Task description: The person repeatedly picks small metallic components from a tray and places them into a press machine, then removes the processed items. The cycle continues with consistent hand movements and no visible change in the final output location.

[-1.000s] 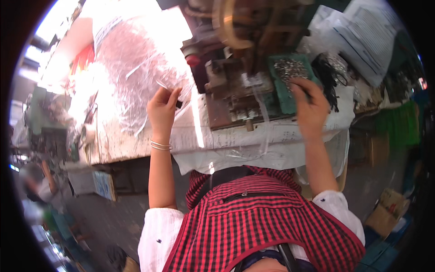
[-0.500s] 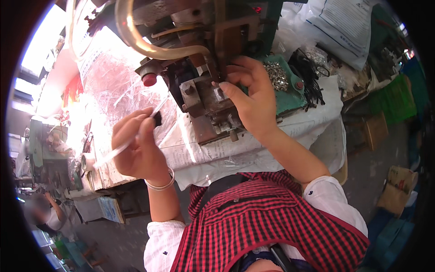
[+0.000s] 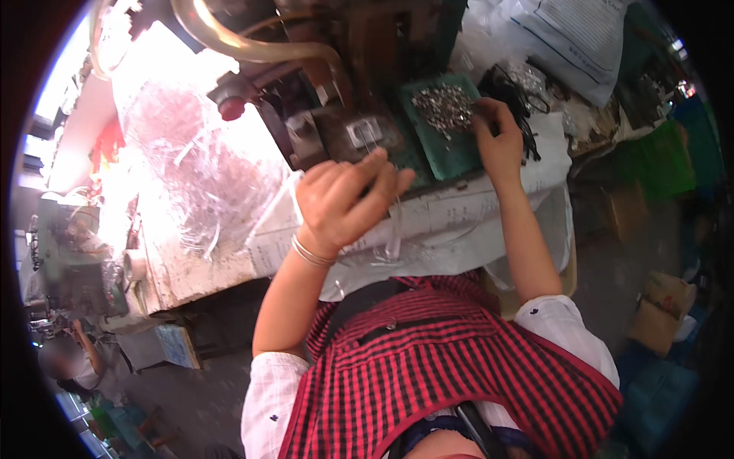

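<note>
My left hand (image 3: 348,200) is in front of the machine's metal work block (image 3: 336,138), its fingers curled round a thin clear plastic strip (image 3: 394,233) that hangs down below them. A pale metal plate (image 3: 364,132) lies on the block just beyond the fingertips. My right hand (image 3: 501,145) reaches to the right edge of a green tray (image 3: 440,162), its thumb and fingers drawn together beside a pile of small shiny metal parts (image 3: 440,105). What lies between those fingertips is too small to make out.
A red push button (image 3: 232,105) and a curved hose (image 3: 260,50) stick out of the machine. A heap of clear plastic strips (image 3: 183,153) lies left on the table. Black cords (image 3: 527,107) and a white sack (image 3: 566,46) are at right. A person (image 3: 76,363) sits far left.
My right hand has left the work block and moved right to the tray of metal parts. My left hand has come right with the strip, to the front of the block.
</note>
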Available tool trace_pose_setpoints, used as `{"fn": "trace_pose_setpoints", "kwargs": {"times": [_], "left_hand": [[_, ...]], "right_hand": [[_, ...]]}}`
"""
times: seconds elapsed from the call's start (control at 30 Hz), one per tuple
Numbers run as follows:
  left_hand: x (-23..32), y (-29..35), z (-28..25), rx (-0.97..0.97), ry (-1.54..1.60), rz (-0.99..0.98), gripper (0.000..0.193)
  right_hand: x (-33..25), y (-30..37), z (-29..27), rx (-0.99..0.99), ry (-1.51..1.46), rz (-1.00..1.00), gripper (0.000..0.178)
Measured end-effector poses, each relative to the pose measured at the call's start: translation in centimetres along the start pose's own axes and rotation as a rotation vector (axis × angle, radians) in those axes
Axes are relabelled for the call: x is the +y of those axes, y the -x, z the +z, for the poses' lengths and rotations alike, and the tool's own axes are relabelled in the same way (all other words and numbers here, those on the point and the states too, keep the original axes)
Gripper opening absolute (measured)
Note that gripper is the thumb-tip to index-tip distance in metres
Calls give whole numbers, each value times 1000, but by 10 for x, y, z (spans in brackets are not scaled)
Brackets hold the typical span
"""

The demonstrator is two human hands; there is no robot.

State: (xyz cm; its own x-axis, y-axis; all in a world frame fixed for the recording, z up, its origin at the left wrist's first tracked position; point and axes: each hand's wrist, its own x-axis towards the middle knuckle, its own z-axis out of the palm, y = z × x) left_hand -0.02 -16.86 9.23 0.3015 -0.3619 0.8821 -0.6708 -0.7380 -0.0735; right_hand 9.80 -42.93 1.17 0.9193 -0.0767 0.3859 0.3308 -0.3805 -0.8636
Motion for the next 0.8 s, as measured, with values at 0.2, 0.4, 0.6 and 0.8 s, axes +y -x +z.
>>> {"fn": "trace_pose_setpoints", "kwargs": {"times": [0.2,0.4,0.6,0.8], "left_hand": [[2,7,1,42,2,-57,29],[40,23,-44,-166,138,-391,40],[-4,53,-112,-19,-324,-588,17],[-75,124,-53,-612,-646,-770,18]], "right_hand": [[-16,33,1,-170,423,-185,16],[-16,31,17,-155,654,-285,9],[-4,34,0,-32,384,-272,19],[-16,12,33,-130,554,-395,24]]}}
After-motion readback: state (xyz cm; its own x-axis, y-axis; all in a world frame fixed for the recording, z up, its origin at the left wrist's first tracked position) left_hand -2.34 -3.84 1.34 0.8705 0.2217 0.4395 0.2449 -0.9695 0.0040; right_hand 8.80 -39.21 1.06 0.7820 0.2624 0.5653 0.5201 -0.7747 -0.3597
